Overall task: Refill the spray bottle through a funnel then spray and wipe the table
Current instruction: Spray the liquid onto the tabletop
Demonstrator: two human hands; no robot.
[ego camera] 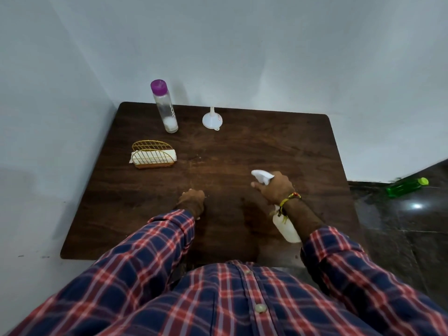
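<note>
Step in hand: looks like the spraying bit to me. The funnel (212, 119) sits upside down at the far side of the table (278, 146), and the clear bottle (164, 107) with the purple cap is capped and nearly empty, so I'd guess the refill is done.

Right hand: the right hand (275, 187) is wrapped around the neck of the spray bottle (286, 227), index finger out by the trigger. White nozzle points far-left over the middle of the table, and the bottle body tilts back toward the person, under the wrist.

Left hand: the left hand (192, 201) rests on the tabletop near the middle, fingers curled under. There may be something small and white in it, but honestly I can't tell.

Wiping stuff: a gold wire napkin holder (152, 155) with white napkins stands on the left of the table, well apart from both hands.

Doing it well: keep the nozzle aimed down at the wood, not at the wall. Short squeezes, spread across the middle so it doesn't pool. Grab a napkin before it runs to the near edge.

Watch out: tilted like that, the pickup tube might suck air if the fill is low.

Off the table: a green bottle (407, 187) lies on the dark floor to the right.
</note>
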